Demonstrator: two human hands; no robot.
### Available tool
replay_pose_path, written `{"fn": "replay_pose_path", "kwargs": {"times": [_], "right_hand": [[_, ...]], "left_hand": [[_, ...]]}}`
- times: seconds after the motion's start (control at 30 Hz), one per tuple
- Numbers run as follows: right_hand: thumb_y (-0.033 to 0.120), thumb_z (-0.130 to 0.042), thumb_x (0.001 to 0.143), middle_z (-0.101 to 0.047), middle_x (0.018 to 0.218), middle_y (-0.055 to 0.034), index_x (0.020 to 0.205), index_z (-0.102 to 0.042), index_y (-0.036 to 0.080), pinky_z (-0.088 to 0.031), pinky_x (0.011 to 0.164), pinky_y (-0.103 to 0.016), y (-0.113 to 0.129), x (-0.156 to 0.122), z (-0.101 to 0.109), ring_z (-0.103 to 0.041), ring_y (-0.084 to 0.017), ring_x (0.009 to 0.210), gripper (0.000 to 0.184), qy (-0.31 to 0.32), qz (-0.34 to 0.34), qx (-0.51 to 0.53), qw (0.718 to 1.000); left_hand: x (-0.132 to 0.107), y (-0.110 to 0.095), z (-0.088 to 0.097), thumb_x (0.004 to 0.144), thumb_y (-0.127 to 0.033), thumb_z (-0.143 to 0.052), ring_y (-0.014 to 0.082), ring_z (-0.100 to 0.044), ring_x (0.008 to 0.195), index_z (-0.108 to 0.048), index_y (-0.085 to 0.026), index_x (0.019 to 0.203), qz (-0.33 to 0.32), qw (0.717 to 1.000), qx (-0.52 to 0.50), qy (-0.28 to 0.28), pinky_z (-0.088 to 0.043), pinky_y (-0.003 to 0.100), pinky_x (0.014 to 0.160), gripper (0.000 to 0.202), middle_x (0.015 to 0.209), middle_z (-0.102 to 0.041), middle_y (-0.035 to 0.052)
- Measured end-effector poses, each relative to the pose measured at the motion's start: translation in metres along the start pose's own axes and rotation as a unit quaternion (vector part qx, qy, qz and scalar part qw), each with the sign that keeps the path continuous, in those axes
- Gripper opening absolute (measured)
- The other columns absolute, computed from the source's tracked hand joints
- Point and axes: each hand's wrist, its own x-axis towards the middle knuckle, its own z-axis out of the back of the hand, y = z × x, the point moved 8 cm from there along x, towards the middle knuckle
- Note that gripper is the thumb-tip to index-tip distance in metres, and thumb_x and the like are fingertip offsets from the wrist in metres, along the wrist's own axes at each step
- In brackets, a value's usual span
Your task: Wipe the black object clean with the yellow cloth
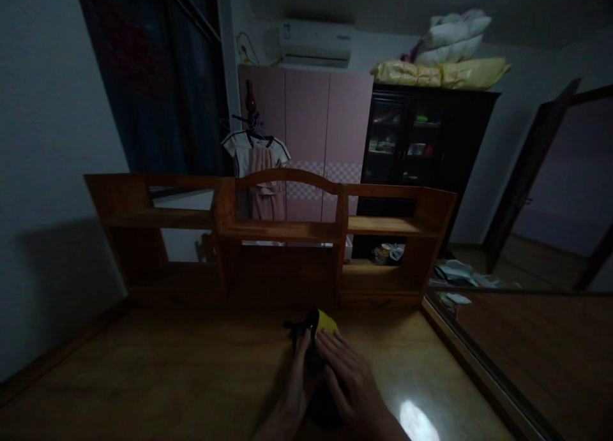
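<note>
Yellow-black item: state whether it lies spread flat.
The yellow-black item is not spread flat: its yellow side curves, and the right hand touches it. Whether it is folded, I cannot tell.

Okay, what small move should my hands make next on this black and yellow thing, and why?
Perhaps steady it with the left hand and smooth the yellow part with the right hand, whose fingers lie across its near edge; that part looks curved rather than flat.
</note>
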Motion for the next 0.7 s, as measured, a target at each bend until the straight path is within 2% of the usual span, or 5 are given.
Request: {"fn": "replay_pose_path", "kwargs": {"times": [0.2, 0.33, 0.5, 0.6, 0.7], "right_hand": [[0.019, -0.039, 0.093, -0.03, 0.15, -0.0063, 0.148, -0.024, 0.02, -0.03, 0.112, -0.051, -0.011, 0.003, 0.01, -0.029, -0.025, 0.138, 0.056, -0.048, -0.039, -0.017, 0.998], [0.028, -0.046, 0.092, -0.019, 0.153, -0.0067, 0.149, -0.016, 0.017, -0.023, 0.115, -0.051, 0.002, 0.009, 0.007, -0.019, -0.027, 0.14, 0.066, -0.012, -0.051, -0.011, 0.999], [0.032, -0.05, 0.091, -0.025, 0.151, -0.0059, 0.149, -0.017, 0.018, -0.024, 0.115, -0.047, 0.025, 0.015, 0.003, -0.025, -0.026, 0.139, 0.068, 0.05, 0.026, -0.002, 0.998], [0.026, -0.048, 0.092, -0.035, 0.147, -0.0045, 0.148, -0.022, 0.02, -0.03, 0.114, -0.042, 0.021, 0.013, 0.001, -0.034, -0.023, 0.135, 0.062, 0.061, 0.053, -0.014, 0.997], [0.019, -0.043, 0.094, -0.038, 0.145, -0.0033, 0.147, -0.026, 0.022, -0.032, 0.113, -0.042, 0.006, 0.01, 0.001, -0.037, -0.021, 0.133, 0.056, 0.039, 0.011, -0.045, 0.998]], "left_hand": [[0.005, -0.019, -0.018, 0.083, -0.027, -0.06, 0.0253, -0.044, 0.13, -0.062, -0.026, 0.114, 0.013, 0.999, 0.031, -0.005, -0.043, 0.043, 0.101, 0.031, 0.128, -0.059, 0.0047], [0.003, -0.014, 0.003, 0.085, -0.024, -0.056, 0.022, -0.037, 0.135, -0.065, -0.027, 0.111, 0.011, 0.999, 0.016, -0.036, -0.035, 0.041, 0.109, 0.028, 0.129, -0.06, 0.0025], [0.004, -0.011, 0.031, 0.087, -0.028, -0.05, 0.0214, -0.038, 0.134, -0.063, -0.024, 0.118, 0.0, 0.999, -0.01, -0.038, -0.029, 0.04, 0.113, 0.034, 0.127, -0.061, 0.0053], [0.009, -0.012, 0.039, 0.087, -0.03, -0.049, 0.0211, -0.044, 0.13, -0.064, -0.025, 0.116, 0.011, 0.998, -0.014, -0.053, -0.035, 0.037, 0.11, 0.033, 0.121, -0.065, 0.0061], [0.014, -0.01, 0.035, 0.087, -0.031, -0.051, 0.0224, -0.05, 0.125, -0.063, -0.027, 0.117, 0.017, 0.998, -0.014, -0.053, -0.041, 0.039, 0.106, 0.033, 0.117, -0.067, 0.0056]]}}
